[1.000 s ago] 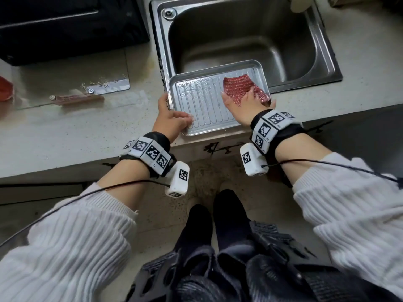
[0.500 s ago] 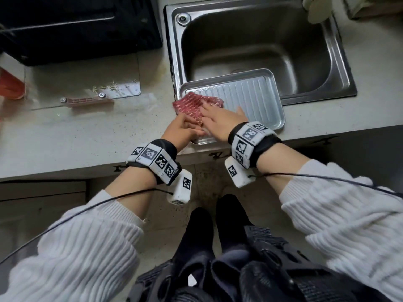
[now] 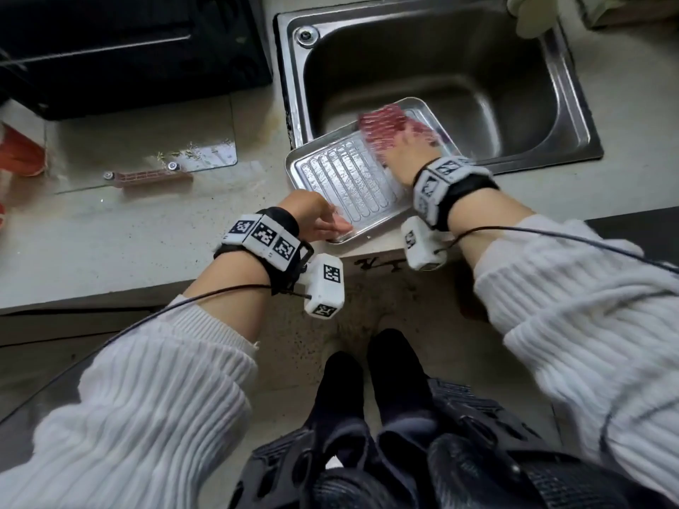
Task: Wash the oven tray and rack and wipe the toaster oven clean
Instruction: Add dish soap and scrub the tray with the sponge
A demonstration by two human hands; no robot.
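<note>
A pale speckled stone worktop (image 3: 121, 236) runs across the view, its front edge dropping to a darker face below. A stainless steel sink (image 3: 573, 115) is set into it and serves as the landmark. Left of the sink, a clear glass sheet (image 3: 143, 141) lies flat on the worktop, with a brown handle (image 3: 152, 177) screwed along its near edge and crumbs scattered beside it. Further left of the sink an orange object (image 3: 20, 152) shows at the frame edge. Below the sink, the floor (image 3: 363, 306) is light and speckled with grime. Soft daylight falls evenly.
</note>
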